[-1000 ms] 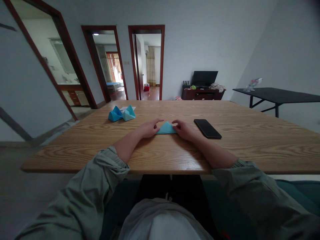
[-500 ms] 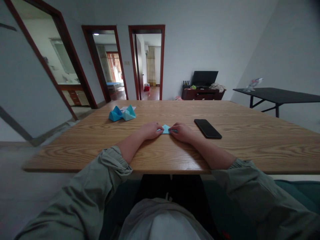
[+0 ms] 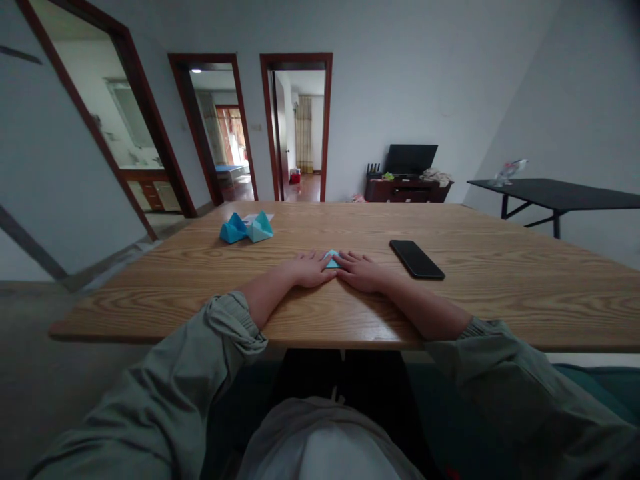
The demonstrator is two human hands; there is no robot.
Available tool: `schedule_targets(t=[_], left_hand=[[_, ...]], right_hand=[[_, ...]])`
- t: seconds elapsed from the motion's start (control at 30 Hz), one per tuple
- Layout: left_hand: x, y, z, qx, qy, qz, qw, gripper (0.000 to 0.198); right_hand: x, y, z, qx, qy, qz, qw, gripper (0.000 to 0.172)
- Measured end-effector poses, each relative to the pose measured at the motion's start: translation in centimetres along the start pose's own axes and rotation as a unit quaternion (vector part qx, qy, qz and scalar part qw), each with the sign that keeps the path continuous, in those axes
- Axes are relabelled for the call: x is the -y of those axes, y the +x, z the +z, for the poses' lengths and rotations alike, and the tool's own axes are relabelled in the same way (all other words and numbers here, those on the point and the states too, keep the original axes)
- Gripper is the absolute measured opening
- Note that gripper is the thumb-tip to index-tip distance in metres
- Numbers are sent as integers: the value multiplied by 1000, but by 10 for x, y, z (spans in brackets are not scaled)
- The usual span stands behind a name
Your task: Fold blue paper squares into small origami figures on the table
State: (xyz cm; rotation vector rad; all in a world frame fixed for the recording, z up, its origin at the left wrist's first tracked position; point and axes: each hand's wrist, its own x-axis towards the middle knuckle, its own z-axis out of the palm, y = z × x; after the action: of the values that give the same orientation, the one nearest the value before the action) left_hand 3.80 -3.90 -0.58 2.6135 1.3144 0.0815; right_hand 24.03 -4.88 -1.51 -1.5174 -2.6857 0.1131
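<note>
A small piece of folded light-blue paper (image 3: 332, 259) lies on the wooden table (image 3: 320, 310) in front of me, its pointed top facing away. My left hand (image 3: 311, 269) rests flat over its left side, fingers stretched out. Over its right side lies my right hand (image 3: 359, 270), also flat with the fingers spread. Both hands cover the paper's outer parts, so only its middle shows. Farther off to the left stand two folded paper boats, one darker blue (image 3: 233, 229) and one light blue (image 3: 260, 228), side by side.
A black phone (image 3: 417, 259) lies to the right of my right hand. Behind the paper boats is a flat printed sheet (image 3: 249, 219). Past the table are a cabinet with a television (image 3: 412, 160) and a black folding table (image 3: 565, 192).
Both hands have gone from pinching the paper's sides with bent fingers to lying flat on it with fingers extended. The view has shifted very slightly.
</note>
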Motion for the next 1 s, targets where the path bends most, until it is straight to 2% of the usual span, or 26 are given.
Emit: schedule_targets(t=[0.2, 0.33, 0.57, 0.73, 0.83, 0.93, 1.0], left_hand=[[12, 1, -6, -70, -33, 63, 995, 58], [17, 1, -11, -98, -4, 58, 993, 43], [8, -3, -14, -169, -22, 60, 983, 31], [1, 0, -13, -220, -46, 77, 971, 25], [-4, 4, -15, -258, -68, 85, 960, 20], [-10, 8, -16, -300, -134, 106, 939, 16], [-15, 12, -16, -332, -206, 112, 914, 27]], right_hand=[[1, -3, -4, -26, 13, -16, 999, 61], [2, -3, -6, -30, 18, -21, 999, 58], [3, -5, -8, -108, 29, -38, 993, 56], [8, -7, -14, -145, 55, -15, 988, 44], [12, -6, -17, -157, 79, 14, 984, 41], [15, -5, -19, -180, 123, 37, 975, 43], [16, -4, -20, -198, 159, 38, 967, 42]])
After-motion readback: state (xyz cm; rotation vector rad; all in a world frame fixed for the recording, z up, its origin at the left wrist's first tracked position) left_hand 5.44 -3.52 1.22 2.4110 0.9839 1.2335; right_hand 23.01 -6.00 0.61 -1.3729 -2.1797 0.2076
